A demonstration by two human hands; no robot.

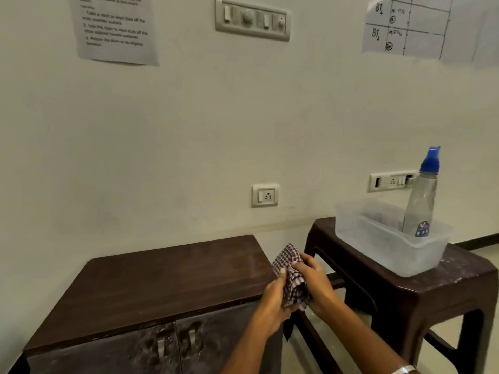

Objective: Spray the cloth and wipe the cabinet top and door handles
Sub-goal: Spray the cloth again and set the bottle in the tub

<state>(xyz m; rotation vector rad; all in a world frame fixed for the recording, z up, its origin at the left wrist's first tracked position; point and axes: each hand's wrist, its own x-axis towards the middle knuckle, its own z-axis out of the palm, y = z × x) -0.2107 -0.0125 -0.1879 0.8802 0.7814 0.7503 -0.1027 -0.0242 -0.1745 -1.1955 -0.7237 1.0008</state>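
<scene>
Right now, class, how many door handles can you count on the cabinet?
2. The left handle and the right handle sit side by side where the two doors meet, below the top. No others show.

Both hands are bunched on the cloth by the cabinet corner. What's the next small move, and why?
Probably lower the cloth onto the cabinet top and begin wiping. Left hand and right hand both grip it beside the top's right edge, and the spray bottle stands in the tub, apparently put away.
</scene>
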